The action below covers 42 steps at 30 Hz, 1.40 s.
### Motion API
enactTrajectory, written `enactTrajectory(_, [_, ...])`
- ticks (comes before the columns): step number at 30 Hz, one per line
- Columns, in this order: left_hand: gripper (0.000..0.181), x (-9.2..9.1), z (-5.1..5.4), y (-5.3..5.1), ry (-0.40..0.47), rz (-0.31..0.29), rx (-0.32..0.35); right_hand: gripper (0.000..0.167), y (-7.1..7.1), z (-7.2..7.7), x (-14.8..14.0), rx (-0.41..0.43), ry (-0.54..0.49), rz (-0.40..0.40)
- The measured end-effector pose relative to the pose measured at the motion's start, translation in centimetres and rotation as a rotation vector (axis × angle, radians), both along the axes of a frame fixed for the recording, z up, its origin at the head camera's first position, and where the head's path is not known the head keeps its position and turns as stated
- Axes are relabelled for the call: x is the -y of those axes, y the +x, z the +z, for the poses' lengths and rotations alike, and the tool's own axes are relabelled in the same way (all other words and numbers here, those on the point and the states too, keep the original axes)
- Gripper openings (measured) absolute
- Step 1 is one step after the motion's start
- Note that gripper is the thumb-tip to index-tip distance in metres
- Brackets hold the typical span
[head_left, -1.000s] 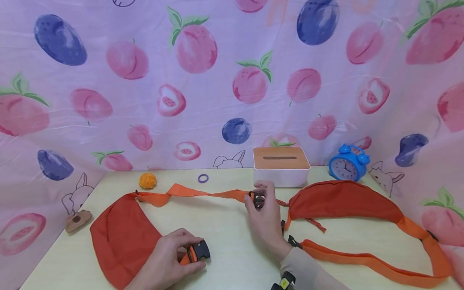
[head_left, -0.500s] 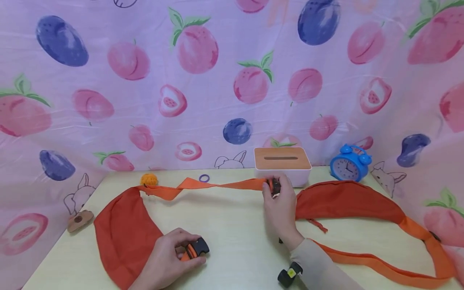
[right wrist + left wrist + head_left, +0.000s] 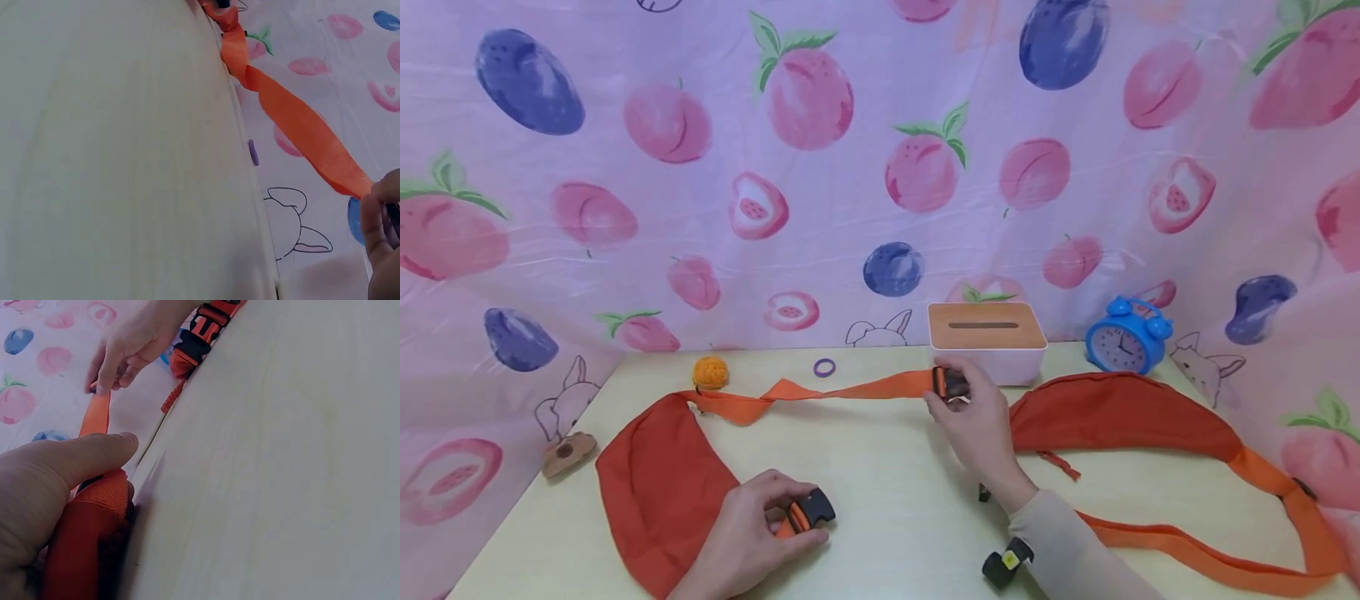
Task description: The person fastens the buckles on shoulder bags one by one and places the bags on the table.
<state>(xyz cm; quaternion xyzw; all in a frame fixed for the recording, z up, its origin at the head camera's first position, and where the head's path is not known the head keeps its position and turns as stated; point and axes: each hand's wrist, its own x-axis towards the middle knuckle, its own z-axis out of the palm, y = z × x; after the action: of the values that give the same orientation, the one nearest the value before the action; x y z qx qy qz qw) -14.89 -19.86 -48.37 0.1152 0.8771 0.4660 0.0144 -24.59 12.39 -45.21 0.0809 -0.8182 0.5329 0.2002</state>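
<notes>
On the left of the table lies a red waist bag [image 3: 658,483]. My left hand [image 3: 752,529] pinches the black buckle half [image 3: 815,507] at its near end, between thumb and fingers. From the far end its orange strap [image 3: 865,389] runs right, slightly twisted and nearly straight. My right hand [image 3: 981,429] grips the other black buckle half [image 3: 953,382] at the strap's end, in front of the tissue box. The left wrist view shows my left thumb [image 3: 103,453] over the webbing; the right wrist view catches only part of my right hand [image 3: 381,231] holding the strap.
A second red waist bag [image 3: 1123,417] lies on the right, its orange belt [image 3: 1210,554] looped toward the front. Along the back stand a tissue box [image 3: 985,367] and a blue alarm clock [image 3: 1123,343]. An orange ball [image 3: 711,372], purple ring [image 3: 824,367] and brown object [image 3: 569,455] lie left.
My right hand has moved right with its buckle half, first lifting, then easing slightly back and down. The strap has stretched straighter and the left bag shifted a little. My left hand stays nearly still.
</notes>
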Motion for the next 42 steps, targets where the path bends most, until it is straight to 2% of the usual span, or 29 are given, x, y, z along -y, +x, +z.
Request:
enactTrajectory(5, [0.047, -0.1, 0.1, 0.0, -0.003, 0.004, 0.017, 0.052, 0.9, 0.0, 1.0, -0.035, 0.008, 0.097])
enactTrajectory(8, [0.049, -0.2, 0.3, 0.1, -0.011, -0.004, 0.028, 0.051, 1.3, 0.0, 1.5, -0.026, 0.030, 0.115])
enactTrajectory(11, [0.050, -0.4, 0.4, 0.2, -0.023, -0.008, 0.027, 0.050, 1.4, 0.0, 1.7, -0.025, 0.071, 0.098])
enactTrajectory(19, [0.050, -0.6, 0.6, 0.1, -0.026, -0.015, 0.039, 0.044, 0.8, 0.6, 0.8, -0.034, 0.118, -0.039])
enactTrajectory(21, [0.051, -0.6, 0.6, 0.1, -0.018, -0.027, 0.046, 0.043, 0.8, 0.6, 0.7, -0.033, 0.135, -0.027])
enactTrajectory(24, [0.052, -0.5, 0.6, 0.1, -0.016, -0.057, 0.053, 0.044, 0.8, 0.5, 1.0, -0.034, 0.181, 0.032])
enactTrajectory(28, [0.053, -0.5, 0.7, 0.2, -0.019, -0.094, 0.057, 0.052, 1.1, 0.4, 1.8, 0.000, 0.253, 0.094])
enactTrajectory(31, [0.053, -0.3, 0.8, 0.2, -0.011, -0.116, 0.054, 0.051, 1.2, 0.3, 2.2, 0.074, 0.344, 0.071])
enactTrajectory(36, [0.053, -0.1, 0.7, 0.2, -0.002, -0.159, 0.047, 0.040, 1.1, -0.3, 2.3, 0.212, 0.535, 0.030])
enactTrajectory(39, [0.052, 0.0, 0.6, 0.2, -0.006, -0.176, 0.050, 0.035, 1.0, -0.6, 2.2, 0.217, 0.556, 0.066])
enactTrajectory(42, [0.052, 0.0, 0.6, 0.1, -0.012, -0.180, 0.055, 0.033, 0.9, -0.5, 2.2, 0.160, 0.501, 0.124])
